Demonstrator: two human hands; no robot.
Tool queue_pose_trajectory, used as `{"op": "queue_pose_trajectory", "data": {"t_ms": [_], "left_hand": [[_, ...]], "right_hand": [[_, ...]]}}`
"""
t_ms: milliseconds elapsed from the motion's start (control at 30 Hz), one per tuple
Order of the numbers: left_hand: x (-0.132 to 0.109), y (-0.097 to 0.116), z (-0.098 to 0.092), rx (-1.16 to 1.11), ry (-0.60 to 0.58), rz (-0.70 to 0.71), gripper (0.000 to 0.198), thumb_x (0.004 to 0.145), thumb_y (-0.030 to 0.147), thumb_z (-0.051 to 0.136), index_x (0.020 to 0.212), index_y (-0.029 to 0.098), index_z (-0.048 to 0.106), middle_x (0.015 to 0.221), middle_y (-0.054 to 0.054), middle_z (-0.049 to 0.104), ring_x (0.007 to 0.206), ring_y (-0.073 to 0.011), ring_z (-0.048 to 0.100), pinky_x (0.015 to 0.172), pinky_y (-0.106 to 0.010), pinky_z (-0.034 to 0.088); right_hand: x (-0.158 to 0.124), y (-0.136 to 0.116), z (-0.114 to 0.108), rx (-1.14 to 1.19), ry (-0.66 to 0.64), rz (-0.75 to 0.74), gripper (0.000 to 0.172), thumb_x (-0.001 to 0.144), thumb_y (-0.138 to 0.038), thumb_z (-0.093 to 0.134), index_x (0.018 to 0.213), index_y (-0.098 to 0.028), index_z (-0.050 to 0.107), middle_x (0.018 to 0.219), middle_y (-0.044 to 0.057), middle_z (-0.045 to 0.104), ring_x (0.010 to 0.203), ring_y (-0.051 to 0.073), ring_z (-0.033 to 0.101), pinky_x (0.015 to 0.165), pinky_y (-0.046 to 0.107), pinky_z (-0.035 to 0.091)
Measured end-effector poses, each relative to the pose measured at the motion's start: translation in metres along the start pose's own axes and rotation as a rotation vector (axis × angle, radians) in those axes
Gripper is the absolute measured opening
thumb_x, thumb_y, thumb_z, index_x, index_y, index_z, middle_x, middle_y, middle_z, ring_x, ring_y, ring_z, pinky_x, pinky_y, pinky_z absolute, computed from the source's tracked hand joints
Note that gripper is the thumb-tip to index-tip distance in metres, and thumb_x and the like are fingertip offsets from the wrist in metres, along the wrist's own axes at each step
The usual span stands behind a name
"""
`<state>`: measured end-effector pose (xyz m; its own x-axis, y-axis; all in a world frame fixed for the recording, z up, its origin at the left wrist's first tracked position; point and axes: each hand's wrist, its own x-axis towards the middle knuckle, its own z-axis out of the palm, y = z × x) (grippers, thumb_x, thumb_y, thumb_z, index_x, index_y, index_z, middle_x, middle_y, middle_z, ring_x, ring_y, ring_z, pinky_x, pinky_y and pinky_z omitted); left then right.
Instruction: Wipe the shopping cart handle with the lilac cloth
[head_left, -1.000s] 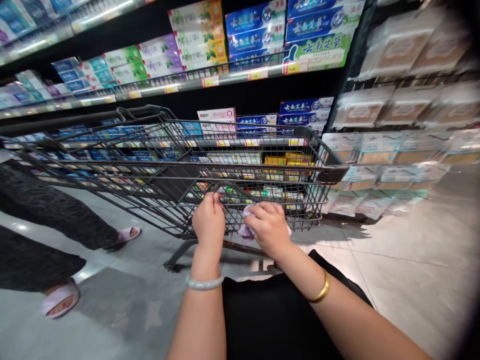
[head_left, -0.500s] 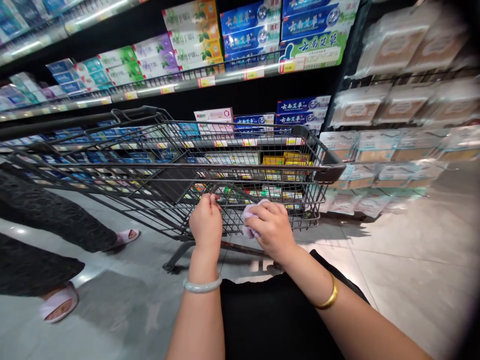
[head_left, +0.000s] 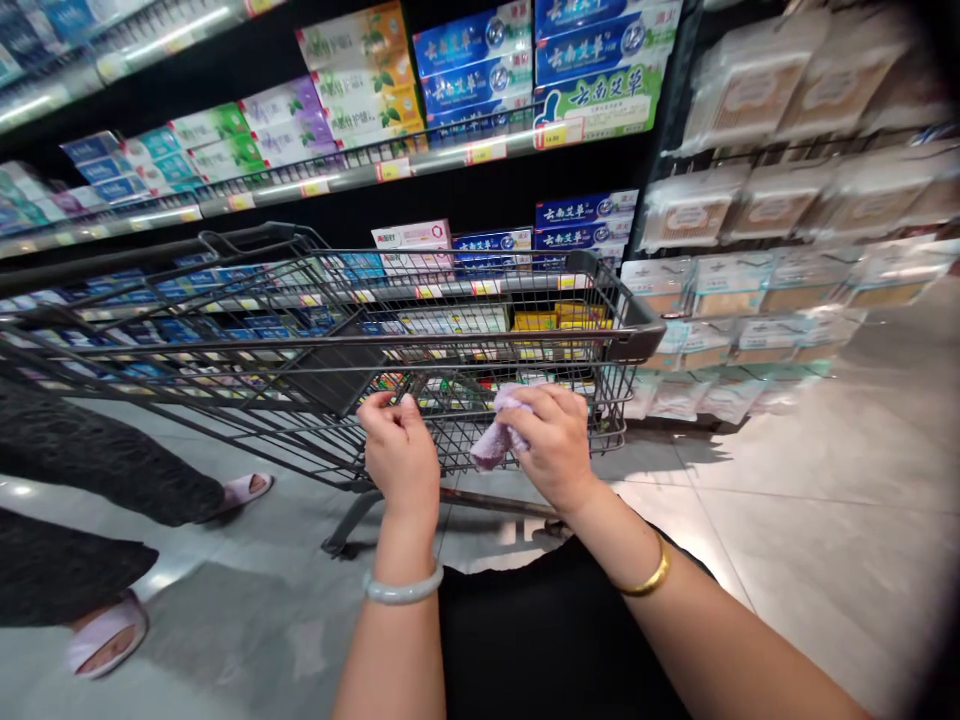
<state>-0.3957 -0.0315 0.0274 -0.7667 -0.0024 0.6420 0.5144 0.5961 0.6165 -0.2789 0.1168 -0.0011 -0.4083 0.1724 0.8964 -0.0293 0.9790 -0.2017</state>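
Observation:
A crumpled pale purple cloth (head_left: pixel 496 440) is gripped in my right hand (head_left: pixel 555 440), and one end of it hangs out toward the left. My left hand (head_left: pixel 399 448) is beside it, palm turned up and fingers curled in; I see nothing in it. The two hands are apart. Just beyond them stands a dark wire shopping cart (head_left: pixel 457 345), seen side-on. Through its bars I see shelf goods, and a black panel (head_left: pixel 337 365) slants inside it.
Shelves behind the cart hold boxes of toothpaste (head_left: pixel 472 50) above a rail of price tags. Clear packs (head_left: pixel 731 285) hang on hooks at the right. At the left stands a person in dark trousers (head_left: pixel 97 460) and pale slippers (head_left: pixel 112 635), near the cart's handle end.
My left hand has loosened from a pinch and moved slightly left, away from the cloth. The cloth in my right hand now hangs further out. The view has shifted slightly.

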Motion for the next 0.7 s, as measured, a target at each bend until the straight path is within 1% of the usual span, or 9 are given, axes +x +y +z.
{"op": "queue_pose_trajectory", "data": {"t_ms": [100, 200, 267, 333, 400, 467, 500, 633, 700], "left_hand": [[-0.016, 0.015, 0.004, -0.07, -0.01, 0.114, 0.059, 0.102, 0.064, 0.029, 0.12, 0.015, 0.054, 0.087, -0.007, 0.066, 0.076, -0.0204, 0.061, 0.069, -0.032, 0.042], [-0.04, 0.032, 0.016, -0.22, -0.184, 0.343, 0.074, 0.098, 0.074, 0.024, 0.13, 0.015, 0.056, 0.111, -0.014, 0.069, 0.096, -0.0228, 0.066, 0.083, -0.035, 0.05], [-0.057, 0.043, 0.025, -0.389, -0.322, 0.455, 0.082, 0.096, 0.076, 0.021, 0.146, 0.016, 0.047, 0.136, -0.02, 0.061, 0.122, -0.027, 0.061, 0.099, -0.041, 0.049], [-0.071, 0.052, 0.033, -0.571, -0.421, 0.447, 0.09, 0.093, 0.08, 0.023, 0.158, 0.018, 0.033, 0.153, -0.022, 0.047, 0.139, -0.0299, 0.051, 0.11, -0.044, 0.046], [-0.079, 0.06, 0.038, -0.723, -0.462, 0.364, 0.097, 0.089, 0.082, 0.036, 0.164, 0.022, 0.016, 0.162, -0.022, 0.035, 0.142, -0.0306, 0.048, 0.111, -0.045, 0.047], [-0.082, 0.064, 0.04, -0.797, -0.42, 0.281, 0.099, 0.089, 0.074, 0.053, 0.165, 0.029, 0.006, 0.166, -0.02, 0.028, 0.141, -0.0293, 0.05, 0.109, -0.043, 0.049], [-0.081, 0.066, 0.04, -0.8, -0.381, 0.261, 0.096, 0.091, 0.066, 0.059, 0.164, 0.032, 0.007, 0.167, -0.018, 0.027, 0.142, -0.0283, 0.049, 0.11, -0.043, 0.048], [-0.067, 0.071, 0.037, -0.68, -0.235, 0.376, 0.05, 0.099, 0.036, 0.058, 0.148, 0.029, 0.047, 0.146, -0.012, 0.054, 0.136, -0.0229, 0.052, 0.115, -0.042, 0.042], [-0.059, 0.076, 0.036, -0.627, -0.12, 0.426, 0.04, 0.1, 0.027, 0.056, 0.14, 0.026, 0.053, 0.133, -0.01, 0.059, 0.128, -0.0202, 0.056, 0.113, -0.04, 0.044]], "right_hand": [[0.003, -0.001, -0.001, 0.109, 0.009, 0.117, 0.024, 0.084, -0.01, 0.068, 0.092, -0.031, 0.075, 0.112, 0.001, 0.074, 0.109, 0.024, 0.058, 0.097, 0.042, 0.041], [0.009, -0.008, -0.005, 0.376, 0.075, 0.311, 0.013, 0.089, -0.021, 0.068, 0.097, -0.029, 0.074, 0.11, 0.004, 0.072, 0.11, 0.023, 0.061, 0.099, 0.042, 0.047], [0.013, -0.012, -0.012, 0.604, 0.142, 0.439, 0.013, 0.095, -0.033, 0.063, 0.102, -0.027, 0.073, 0.112, 0.005, 0.07, 0.112, 0.022, 0.063, 0.103, 0.042, 0.05], [0.016, -0.016, -0.021, 0.792, 0.176, 0.492, 0.029, 0.102, -0.044, 0.049, 0.11, -0.027, 0.071, 0.12, 0.006, 0.068, 0.119, 0.022, 0.062, 0.11, 0.044, 0.048], [0.017, -0.02, -0.03, 0.906, 0.157, 0.472, 0.043, 0.106, -0.049, 0.035, 0.118, -0.028, 0.07, 0.128, 0.006, 0.066, 0.127, 0.023, 0.059, 0.115, 0.046, 0.045], [0.017, -0.022, -0.037, 0.976, 0.111, 0.441, 0.049, 0.107, -0.051, 0.028, 0.123, -0.029, 0.069, 0.134, 0.006, 0.064, 0.132, 0.023, 0.056, 0.118, 0.047, 0.043], [0.018, -0.022, -0.039, 1.006, 0.088, 0.43, 0.049, 0.107, -0.051, 0.029, 0.126, -0.029, 0.067, 0.137, 0.005, 0.064, 0.133, 0.024, 0.056, 0.118, 0.047, 0.043], [0.019, -0.012, -0.044, 0.969, 0.138, 0.417, 0.042, 0.106, -0.05, 0.036, 0.13, -0.029, 0.064, 0.133, 0.006, 0.067, 0.126, 0.024, 0.061, 0.113, 0.047, 0.046], [0.02, -0.001, -0.046, 0.831, 0.223, 0.42, 0.038, 0.106, -0.044, 0.038, 0.12, -0.027, 0.068, 0.127, 0.006, 0.068, 0.125, 0.023, 0.06, 0.113, 0.046, 0.044]]}}
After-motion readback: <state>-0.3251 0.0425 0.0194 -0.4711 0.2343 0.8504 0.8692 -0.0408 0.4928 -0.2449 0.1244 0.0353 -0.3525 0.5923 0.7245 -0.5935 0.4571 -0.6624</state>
